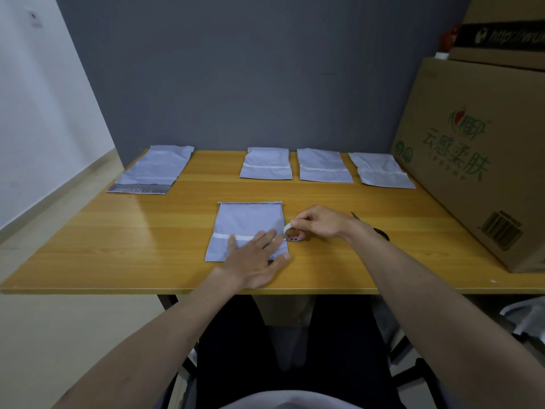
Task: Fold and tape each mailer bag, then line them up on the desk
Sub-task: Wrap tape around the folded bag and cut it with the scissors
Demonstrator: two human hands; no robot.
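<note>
Head view, left hand [256, 262] flat on smooth mailer bag [246, 228], right hand [320, 221] pinching tape roll [293, 233]

My folded pale mailer bag [247, 228] lies flat on the surface, a white tape strip [225, 237] across it. Beyond it, three taped bags [324, 166] sit in a row; an unfolded bag [153, 169] lies far left. The tape roll [293, 233] stands touching its right edge.

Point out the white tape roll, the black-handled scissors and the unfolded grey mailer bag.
white tape roll [295, 231], head view, its side face.
black-handled scissors [382, 232], head view, handle.
unfolded grey mailer bag [156, 169], head view, its middle.
</note>
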